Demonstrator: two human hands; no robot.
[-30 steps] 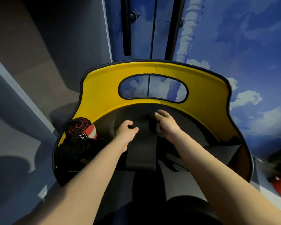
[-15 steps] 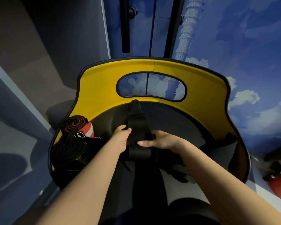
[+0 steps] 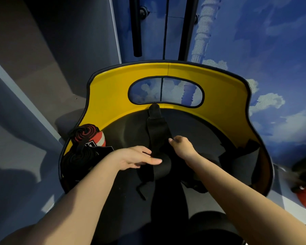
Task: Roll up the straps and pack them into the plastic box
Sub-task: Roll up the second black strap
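1. The black strap [image 3: 157, 131] lies flat along the dark seat of a yellow-backed chair [image 3: 113, 96]. Its far end reaches the foot of the oval cut-out; its near end is bunched into a loose roll just under the hands.
2. Left hand [image 3: 132, 159]: fingers straight, laid flat across the roll, pressing and not clasping. An open grip.
3. Right hand [image 3: 181, 145]: fingers curled at the strap's right edge; appears to pinch it, though the contact itself is hidden.
4. Rolled straps [image 3: 86, 144], one red-and-black and one black, sit at the seat's left edge. More loose black webbing [image 3: 240, 156] lies to the right.
5. No plastic box is in view.
6. Step in hand, by my reading: rolling this strap, barely begun.
7. Next move calls for even tension, edges kept aligned, and the roll turned towards the far end.
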